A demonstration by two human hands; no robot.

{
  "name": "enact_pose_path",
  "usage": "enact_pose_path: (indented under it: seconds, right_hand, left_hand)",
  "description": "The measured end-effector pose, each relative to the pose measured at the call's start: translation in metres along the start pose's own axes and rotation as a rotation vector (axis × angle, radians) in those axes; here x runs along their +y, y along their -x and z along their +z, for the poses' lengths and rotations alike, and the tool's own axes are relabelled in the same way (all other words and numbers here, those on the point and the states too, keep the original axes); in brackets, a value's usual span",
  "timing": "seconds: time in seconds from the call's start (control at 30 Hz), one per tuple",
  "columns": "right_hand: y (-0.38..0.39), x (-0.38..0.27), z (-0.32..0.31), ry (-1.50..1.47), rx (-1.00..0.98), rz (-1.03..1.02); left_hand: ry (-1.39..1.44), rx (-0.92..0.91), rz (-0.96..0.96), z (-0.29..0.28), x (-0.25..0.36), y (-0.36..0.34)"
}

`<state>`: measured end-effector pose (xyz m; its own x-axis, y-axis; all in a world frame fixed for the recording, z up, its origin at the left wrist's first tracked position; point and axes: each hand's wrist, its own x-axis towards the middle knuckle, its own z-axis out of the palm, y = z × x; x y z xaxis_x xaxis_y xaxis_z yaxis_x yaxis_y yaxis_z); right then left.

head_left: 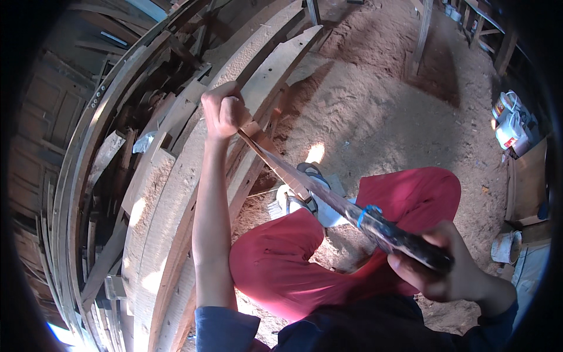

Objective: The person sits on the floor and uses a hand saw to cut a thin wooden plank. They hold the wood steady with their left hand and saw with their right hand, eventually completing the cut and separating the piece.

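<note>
Black worn tool handle with a blue tie sits in the right hand, fingers wrapped firmly round it. Its long narrow grey blade slants up toward the left hand, which is clenched around the top of a slim tan wooden strip, right beside some pale curved timber beams.

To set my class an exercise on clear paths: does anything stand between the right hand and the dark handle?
Nothing visible does: the right hand grips the dark handle directly, clear of its blue tie.
</note>
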<state>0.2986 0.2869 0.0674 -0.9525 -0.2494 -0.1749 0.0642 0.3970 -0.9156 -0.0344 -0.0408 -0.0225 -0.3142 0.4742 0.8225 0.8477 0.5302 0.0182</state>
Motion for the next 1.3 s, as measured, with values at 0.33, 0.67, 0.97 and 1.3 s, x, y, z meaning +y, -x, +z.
enact_pose_path:
  seconds: [0.33,0.67,0.97,1.3]
  right_hand:
    - [0.002,0.021,0.014,-0.102,0.041,0.003]
    - [0.001,0.017,0.029,-0.145,0.076,0.025]
    - [-0.006,0.016,0.034,-0.128,0.071,0.143]
    - [-0.009,0.015,0.043,-0.155,0.140,0.167]
  left_hand:
    - [-0.039,0.011,0.260,-0.007,-0.011,0.005]
    - [0.052,0.062,0.029,-0.011,-0.005,0.010]
    - [0.049,0.056,-0.015,-0.014,-0.001,0.008]
    - [0.126,0.024,-0.150,-0.019,0.002,0.013]
